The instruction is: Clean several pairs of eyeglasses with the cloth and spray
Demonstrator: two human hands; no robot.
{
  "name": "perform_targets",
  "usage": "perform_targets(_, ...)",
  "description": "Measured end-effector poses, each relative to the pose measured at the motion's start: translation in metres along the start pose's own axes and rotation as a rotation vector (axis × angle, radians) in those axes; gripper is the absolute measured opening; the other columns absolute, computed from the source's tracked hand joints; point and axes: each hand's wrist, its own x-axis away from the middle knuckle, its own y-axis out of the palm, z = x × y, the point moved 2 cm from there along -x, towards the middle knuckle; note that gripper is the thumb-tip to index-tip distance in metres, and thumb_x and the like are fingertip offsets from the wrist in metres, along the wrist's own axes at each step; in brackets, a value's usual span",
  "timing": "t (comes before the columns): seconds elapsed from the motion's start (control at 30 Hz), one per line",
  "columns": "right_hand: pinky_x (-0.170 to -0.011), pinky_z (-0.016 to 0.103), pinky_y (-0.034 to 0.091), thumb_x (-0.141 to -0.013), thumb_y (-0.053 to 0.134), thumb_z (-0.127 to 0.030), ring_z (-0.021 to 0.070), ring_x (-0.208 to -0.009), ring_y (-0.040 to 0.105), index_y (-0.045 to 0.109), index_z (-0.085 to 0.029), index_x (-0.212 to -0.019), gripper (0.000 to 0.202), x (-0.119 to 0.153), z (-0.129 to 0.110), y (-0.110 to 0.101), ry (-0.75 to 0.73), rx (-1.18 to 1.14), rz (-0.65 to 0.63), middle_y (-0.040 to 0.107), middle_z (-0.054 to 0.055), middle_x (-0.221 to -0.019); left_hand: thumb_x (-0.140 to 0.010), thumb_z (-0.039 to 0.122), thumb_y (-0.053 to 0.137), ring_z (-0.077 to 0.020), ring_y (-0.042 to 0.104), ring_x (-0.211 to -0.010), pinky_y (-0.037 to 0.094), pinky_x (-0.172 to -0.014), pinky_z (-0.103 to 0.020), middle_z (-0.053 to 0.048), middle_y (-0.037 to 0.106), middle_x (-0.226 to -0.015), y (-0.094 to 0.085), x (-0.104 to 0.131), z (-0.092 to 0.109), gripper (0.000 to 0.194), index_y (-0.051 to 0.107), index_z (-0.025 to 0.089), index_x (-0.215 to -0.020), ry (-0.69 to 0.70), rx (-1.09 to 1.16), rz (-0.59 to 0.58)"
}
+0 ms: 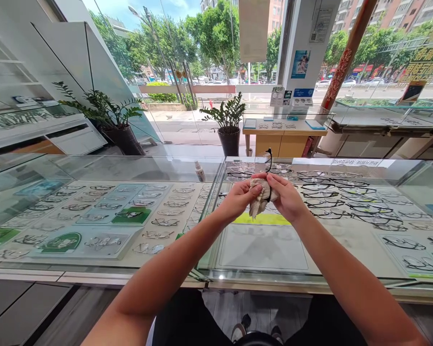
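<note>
Above the glass counter, both my hands are closed around a crumpled beige cloth [259,205] and a pair of dark-framed glasses [269,161]. One black temple of the glasses sticks up above my fingers, and part of the dark frame shows beside the cloth. My left hand [241,194] pinches the cloth with thumb and fingers. On the other side, my right hand [286,196] grips the glasses, with cloth against its fingers. Fabric and fingers hide the lenses. A small spray bottle [199,172] stands on the counter, left of my hands.
Under the glass top of the display counter [209,259] lie rows of eyeglasses [317,194], with more in the left section. Potted plants [229,139] stand beyond it near the window. A wooden display table [285,132] is farther back.
</note>
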Motion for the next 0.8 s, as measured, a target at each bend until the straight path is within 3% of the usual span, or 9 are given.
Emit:
perform_targets(0.27,-0.083,0.032,0.058,-0.082,0.087,-0.057,0.0226,-0.1,0.073,0.086,-0.029,-0.101,0.034,-0.003,-0.001,-0.006,0.007,-0.012,0.017,0.082,0.005,-0.115,-0.081,0.053,0.091,-0.011,0.055,-0.064,0.046,-0.06,-0.023,-0.003,0.064,-0.077,0.003,0.004,0.011,0.048,0.071,0.013,-0.1,-0.042,-0.034,-0.101)
perform_targets(0.63,-0.095,0.034,0.059,-0.083,0.088,-0.055,0.0247,-0.116,0.071,0.084,-0.03,-0.095,0.029,-0.001,0.004,-0.001,-0.006,-0.051,0.014,0.08,0.005,-0.125,-0.08,0.055,0.091,-0.011,0.057,-0.07,0.045,-0.064,-0.024,-0.002,0.067,-0.085,0.006,0.002,0.001,0.054,0.072,0.015,-0.11,0.04,-0.074,0.028)
perform_targets(0.8,-0.099,0.035,0.059,-0.081,0.089,-0.055,0.0249,-0.117,0.071,0.085,-0.028,-0.097,0.032,0.002,0.002,0.005,-0.003,-0.057,0.004,0.079,0.006,-0.132,-0.082,0.061,0.087,-0.0101,0.053,-0.063,0.043,-0.059,-0.024,0.0,0.063,-0.076,0.009,0.002,0.002,0.054,0.07,0.015,-0.103,0.09,-0.089,0.069)
